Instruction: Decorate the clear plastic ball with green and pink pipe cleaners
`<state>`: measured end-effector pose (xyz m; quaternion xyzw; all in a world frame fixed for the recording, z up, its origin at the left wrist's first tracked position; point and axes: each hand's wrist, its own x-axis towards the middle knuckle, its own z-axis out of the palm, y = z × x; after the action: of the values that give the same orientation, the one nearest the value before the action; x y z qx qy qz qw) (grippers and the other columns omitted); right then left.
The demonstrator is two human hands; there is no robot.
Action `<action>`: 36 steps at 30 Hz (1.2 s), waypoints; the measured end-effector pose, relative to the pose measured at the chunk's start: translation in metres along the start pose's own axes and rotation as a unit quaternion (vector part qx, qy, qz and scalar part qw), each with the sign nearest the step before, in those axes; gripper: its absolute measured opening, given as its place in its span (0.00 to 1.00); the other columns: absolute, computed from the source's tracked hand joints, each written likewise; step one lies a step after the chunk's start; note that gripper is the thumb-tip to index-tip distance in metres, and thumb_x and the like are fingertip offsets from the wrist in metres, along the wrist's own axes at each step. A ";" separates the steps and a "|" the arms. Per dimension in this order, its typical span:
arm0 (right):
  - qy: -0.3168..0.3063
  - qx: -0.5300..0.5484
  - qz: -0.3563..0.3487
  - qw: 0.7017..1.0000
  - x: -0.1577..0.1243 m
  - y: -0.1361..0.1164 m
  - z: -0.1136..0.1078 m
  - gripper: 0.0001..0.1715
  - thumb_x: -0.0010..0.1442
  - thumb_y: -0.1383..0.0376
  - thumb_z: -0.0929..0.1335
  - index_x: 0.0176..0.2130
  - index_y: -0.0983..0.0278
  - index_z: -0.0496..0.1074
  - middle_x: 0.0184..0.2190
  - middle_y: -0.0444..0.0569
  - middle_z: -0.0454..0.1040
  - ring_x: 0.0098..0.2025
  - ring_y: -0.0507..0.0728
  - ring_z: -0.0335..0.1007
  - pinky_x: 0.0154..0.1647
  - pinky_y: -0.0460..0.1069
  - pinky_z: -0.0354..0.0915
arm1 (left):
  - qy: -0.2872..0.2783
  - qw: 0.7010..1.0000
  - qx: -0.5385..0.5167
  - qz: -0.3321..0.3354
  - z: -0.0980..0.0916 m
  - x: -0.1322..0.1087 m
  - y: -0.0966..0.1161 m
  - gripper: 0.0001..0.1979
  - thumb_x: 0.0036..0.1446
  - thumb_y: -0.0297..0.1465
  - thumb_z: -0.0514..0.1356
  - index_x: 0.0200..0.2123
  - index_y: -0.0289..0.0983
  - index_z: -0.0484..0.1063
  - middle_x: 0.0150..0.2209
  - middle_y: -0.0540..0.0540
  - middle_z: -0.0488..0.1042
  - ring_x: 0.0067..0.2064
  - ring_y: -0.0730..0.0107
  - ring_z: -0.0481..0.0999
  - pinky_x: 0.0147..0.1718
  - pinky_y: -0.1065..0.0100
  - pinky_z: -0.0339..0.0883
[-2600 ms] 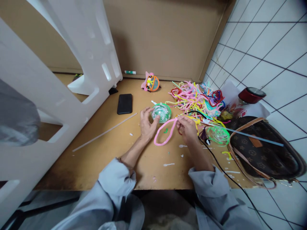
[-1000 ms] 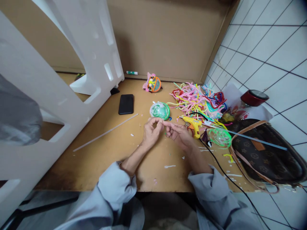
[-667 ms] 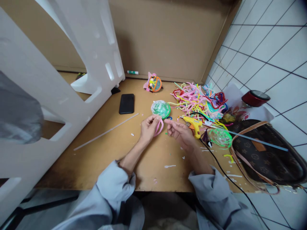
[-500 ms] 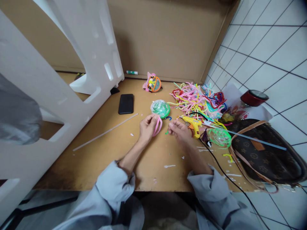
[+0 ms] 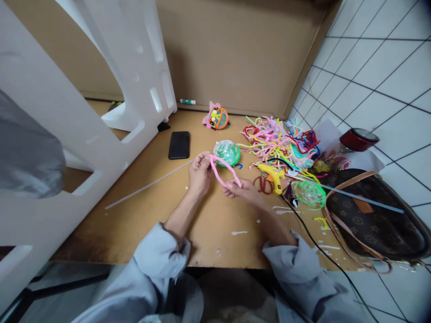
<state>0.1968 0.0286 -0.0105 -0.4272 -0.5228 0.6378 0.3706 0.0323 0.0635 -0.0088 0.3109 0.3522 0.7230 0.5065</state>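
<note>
A pink pipe cleaner, bent into a long loop, stretches between my two hands above the table. My left hand pinches its far-left end between thumb and fingers. At the lower right end, my right hand is closed on the loop. Just behind the loop sits a clear round ball with green and white marks and a green rim. To the right of my right hand lie red-handled scissors and a yellow hot glue gun.
A heap of coloured pipe cleaners lies at the back right. A second green-rimmed ball, a brown handbag and the glue gun's black cord are on the right. A black phone, a glue stick and an owl-like figure also lie there.
My right hand has moved left and taken hold of the pink pipe cleaner. The loop now stretches across between both hands, and my left hand has shifted slightly left. The scissors show more.
</note>
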 end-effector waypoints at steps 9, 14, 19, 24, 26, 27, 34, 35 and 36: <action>0.098 -0.039 0.007 0.994 -0.001 -0.004 -0.003 0.23 0.45 0.46 0.74 0.28 0.62 0.71 0.14 0.38 0.70 0.13 0.47 0.62 0.13 0.41 0.56 | -0.026 0.998 0.029 -0.056 -0.005 0.002 0.005 0.10 0.46 0.34 0.70 0.32 0.36 0.77 0.24 0.52 0.74 0.22 0.80 0.67 0.21 0.76 0.59; 0.155 -0.055 -0.059 0.985 -0.002 -0.005 -0.005 0.19 0.48 0.50 0.71 0.33 0.62 0.73 0.13 0.36 0.66 0.13 0.48 0.58 0.14 0.43 0.53 | -0.073 0.993 0.040 -0.080 -0.005 0.003 0.012 0.09 0.47 0.35 0.68 0.30 0.36 0.77 0.16 0.56 0.65 0.17 0.81 0.58 0.16 0.76 0.52; 0.216 -0.123 -0.163 0.955 -0.002 0.000 -0.009 0.15 0.57 0.54 0.67 0.35 0.62 0.76 0.18 0.39 0.66 0.20 0.49 0.60 0.20 0.45 0.55 | -0.091 0.987 0.024 -0.128 -0.006 0.004 0.018 0.17 0.45 0.42 0.70 0.26 0.34 0.75 0.19 0.51 0.71 0.20 0.79 0.67 0.18 0.76 0.59; 0.192 -0.072 -0.173 0.963 -0.001 -0.006 -0.014 0.17 0.51 0.54 0.71 0.38 0.62 0.76 0.26 0.43 0.73 0.26 0.51 0.66 0.28 0.47 0.64 | -0.080 0.991 0.050 -0.100 -0.012 0.009 0.023 0.19 0.32 0.35 0.77 0.25 0.33 0.75 0.21 0.51 0.74 0.21 0.81 0.69 0.21 0.77 0.61; 0.156 0.001 -0.162 0.974 -0.002 -0.011 -0.017 0.20 0.47 0.56 0.74 0.40 0.61 0.76 0.30 0.45 0.77 0.31 0.53 0.70 0.33 0.49 0.68 | -0.066 0.992 0.057 -0.090 -0.015 0.012 0.023 0.18 0.32 0.34 0.77 0.26 0.33 0.76 0.22 0.51 0.75 0.21 0.80 0.69 0.22 0.77 0.62; 0.139 0.035 -0.159 0.977 -0.003 -0.013 -0.019 0.21 0.46 0.58 0.75 0.41 0.60 0.77 0.33 0.46 0.78 0.33 0.54 0.72 0.35 0.49 0.69 | -0.061 0.993 0.063 -0.084 -0.016 0.013 0.023 0.18 0.33 0.33 0.77 0.26 0.33 0.76 0.21 0.51 0.75 0.21 0.81 0.69 0.23 0.76 0.63; 0.065 0.155 -0.160 0.973 -0.005 -0.018 -0.026 0.25 0.52 0.57 0.72 0.50 0.57 0.76 0.48 0.50 0.79 0.40 0.55 0.75 0.41 0.51 0.72 | -0.073 0.993 0.030 -0.090 -0.018 0.015 0.020 0.14 0.37 0.29 0.76 0.28 0.33 0.77 0.22 0.52 0.75 0.22 0.81 0.70 0.23 0.78 0.65; 0.060 0.149 -0.165 0.973 -0.004 -0.017 -0.026 0.27 0.53 0.57 0.72 0.52 0.56 0.75 0.50 0.50 0.78 0.41 0.55 0.75 0.43 0.51 0.73 | -0.074 0.992 0.008 -0.106 -0.017 0.014 0.019 0.14 0.38 0.28 0.76 0.28 0.33 0.77 0.22 0.52 0.75 0.22 0.81 0.71 0.23 0.78 0.65; 0.061 0.131 -0.171 0.975 -0.003 -0.015 -0.025 0.29 0.53 0.56 0.72 0.55 0.55 0.73 0.52 0.50 0.77 0.43 0.56 0.75 0.45 0.51 0.73 | -0.074 0.989 -0.015 -0.126 -0.016 0.012 0.018 0.13 0.39 0.27 0.76 0.28 0.32 0.77 0.22 0.52 0.75 0.22 0.82 0.71 0.23 0.79 0.66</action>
<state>0.2216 0.0372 0.0021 -0.3176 -0.4765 0.6004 0.5582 0.0067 0.0680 -0.0017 0.3091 0.3396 0.6335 0.6228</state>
